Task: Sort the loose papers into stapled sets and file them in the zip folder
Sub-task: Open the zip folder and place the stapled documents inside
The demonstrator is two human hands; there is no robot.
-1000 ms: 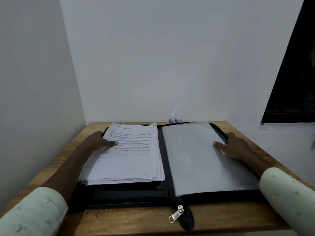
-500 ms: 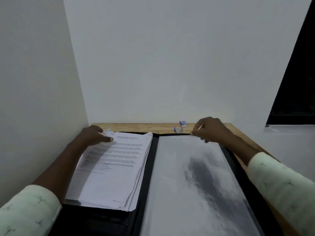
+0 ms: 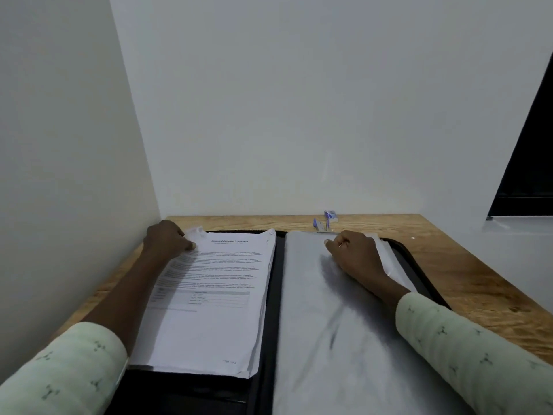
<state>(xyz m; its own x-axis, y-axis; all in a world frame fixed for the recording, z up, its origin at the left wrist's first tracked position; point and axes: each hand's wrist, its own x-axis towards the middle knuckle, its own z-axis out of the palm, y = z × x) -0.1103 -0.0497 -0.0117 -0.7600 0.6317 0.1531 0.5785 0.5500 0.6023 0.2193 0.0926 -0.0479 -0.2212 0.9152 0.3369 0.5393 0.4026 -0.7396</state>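
A black zip folder [image 3: 276, 265] lies open on the wooden desk. Its left half carries a thick stack of printed papers [image 3: 215, 298]. My left hand [image 3: 167, 239] grips the stack's top-left corner, thumb on the top page, and the corner sheets are crumpled up. On the right half lies a grey, clear plastic sleeve [image 3: 338, 339]. My right hand [image 3: 354, 254] sits near its top edge, fingers curled down and pinching the sleeve; the fingertips are hidden. A small blue stapler [image 3: 320, 225] and a staple box [image 3: 331, 215] lie just behind the folder.
The desk [image 3: 466, 265] fits into a corner, with a white wall close on the left and another behind. A dark window [image 3: 529, 163] is at the right. Bare wood shows to the right of the folder and in a thin strip behind it.
My right hand went from the sleeve's right edge to its top edge, then slightly down onto it. My left hand slid up to the stack's top corner. The view has moved closer.
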